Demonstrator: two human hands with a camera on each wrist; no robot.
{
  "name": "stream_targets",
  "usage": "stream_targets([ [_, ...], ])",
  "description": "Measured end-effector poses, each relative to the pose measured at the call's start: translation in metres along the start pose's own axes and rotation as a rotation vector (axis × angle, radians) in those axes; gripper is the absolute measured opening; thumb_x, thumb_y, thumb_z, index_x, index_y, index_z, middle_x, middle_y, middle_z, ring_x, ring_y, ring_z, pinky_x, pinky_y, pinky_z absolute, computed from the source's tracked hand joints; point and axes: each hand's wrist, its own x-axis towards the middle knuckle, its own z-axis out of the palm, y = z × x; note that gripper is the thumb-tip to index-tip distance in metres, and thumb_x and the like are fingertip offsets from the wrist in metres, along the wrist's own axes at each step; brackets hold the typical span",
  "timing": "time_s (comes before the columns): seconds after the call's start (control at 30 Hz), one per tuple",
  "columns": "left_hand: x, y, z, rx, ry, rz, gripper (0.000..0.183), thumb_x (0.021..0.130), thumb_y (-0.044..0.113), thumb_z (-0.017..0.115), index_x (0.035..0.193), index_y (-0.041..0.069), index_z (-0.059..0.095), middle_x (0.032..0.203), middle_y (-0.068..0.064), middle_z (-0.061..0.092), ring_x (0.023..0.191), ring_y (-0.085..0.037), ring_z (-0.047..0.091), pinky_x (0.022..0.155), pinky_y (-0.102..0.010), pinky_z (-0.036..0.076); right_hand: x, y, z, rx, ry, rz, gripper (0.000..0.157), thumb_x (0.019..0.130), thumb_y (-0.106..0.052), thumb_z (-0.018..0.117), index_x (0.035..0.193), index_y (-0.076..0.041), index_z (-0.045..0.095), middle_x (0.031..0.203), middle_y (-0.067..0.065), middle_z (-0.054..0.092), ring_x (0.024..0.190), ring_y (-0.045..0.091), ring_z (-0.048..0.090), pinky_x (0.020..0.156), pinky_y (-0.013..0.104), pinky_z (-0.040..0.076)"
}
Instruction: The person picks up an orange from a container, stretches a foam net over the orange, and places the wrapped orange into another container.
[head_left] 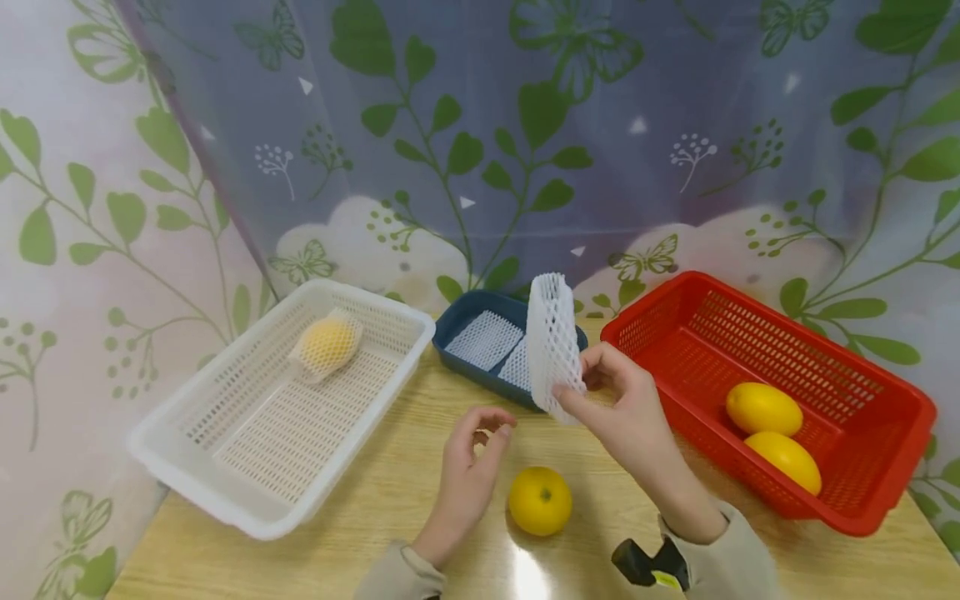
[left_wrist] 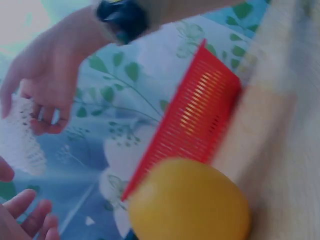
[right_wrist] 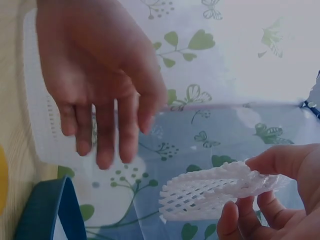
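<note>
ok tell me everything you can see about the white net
The net is a white sleeve of open diamond mesh, foam-like in look, with no fruit showing inside. The right hand pinches it near its lower end, thumb on one side, fingers on the other. In the head view it stands nearly upright, partly hiding the blue tray. The left hand is apart from it.

Place: screened-off, room type unclear | Evidence: leaf-print hangings (head_left: 480,125) behind wood-grain table (head_left: 382,483)
</note>
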Motion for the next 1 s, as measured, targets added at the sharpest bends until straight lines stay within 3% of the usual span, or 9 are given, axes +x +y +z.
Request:
stream_targets([
  [0.13,0.002,0.015,-0.001,-0.286,-0.108,-0.178,0.02,0.096,0.006,0.053,0.11,-0.007,0.061,0.095,-0.013,0.066,0.081,-0.016,0.061,0.074,-0.025,0.049,-0.013,-0.001,0.006,0.004,0.008,-0.073,0.02,0.082,0.002,0.075,0.092,-0.006,0.06,0.087,0.003,0.06,0.084,0.02,0.055,0.079,0.027,0.045],
  [0.27,0.0,0.024,0.0,-0.582,-0.22,-0.415,0.023,0.099,0.014,0.045,0.107,-0.001,0.06,0.092,-0.007,0.063,0.081,-0.018,0.059,0.078,-0.028,0.048,-0.026,-0.001,0.011,0.009,-0.002,-0.116,0.024,0.081,0.005,0.074,0.09,-0.01,0.059,0.085,0.0,0.059,0.084,0.018,0.055,0.077,0.027,0.044],
  [0.43,-0.003,0.028,0.001,-0.77,-0.276,-0.619,0.023,0.101,0.022,0.041,0.105,0.006,0.057,0.096,-0.005,0.063,0.087,-0.02,0.054,0.085,-0.03,0.044,-0.04,0.003,0.017,-0.021,-0.036,-0.117,0.027,0.08,0.003,0.075,0.091,-0.016,0.059,0.085,-0.004,0.061,0.085,0.016,0.056,0.078,0.028,0.044],
  [0.6,-0.004,0.029,0.001,-0.842,-0.262,-0.695,0.026,0.099,0.021,0.042,0.116,0.004,0.051,0.111,-0.01,0.061,0.096,-0.02,0.055,0.089,-0.029,0.043,-0.052,0.009,0.022,-0.046,-0.055,-0.146,0.031,0.078,0.003,0.078,0.091,-0.019,0.06,0.086,-0.006,0.062,0.083,0.015,0.057,0.078,0.028,0.045],
  [0.8,-0.005,0.027,0.003,-0.843,-0.255,-0.682,0.021,0.094,0.014,0.042,0.108,0.006,0.056,0.111,-0.007,0.058,0.101,-0.021,0.055,0.094,-0.03,0.04,-0.062,0.018,0.023,-0.017,-0.117,-0.16,0.034,0.076,0.004,0.078,0.093,-0.02,0.06,0.087,-0.005,0.062,0.082,0.015,0.057,0.078,0.028,0.046],
  [1.0,-0.006,0.025,0.007,-0.866,-0.235,-0.695,0.031,0.089,0.01,0.041,0.119,0.002,0.047,0.119,-0.007,0.053,0.106,-0.018,0.053,0.1,-0.031,0.04,-0.069,0.034,0.017,0.044,-0.233,-0.13,0.042,0.079,-0.008,0.081,0.117,-0.014,0.063,0.107,-0.005,0.065,0.099,0.012,0.058,0.087,0.028,0.046],
])
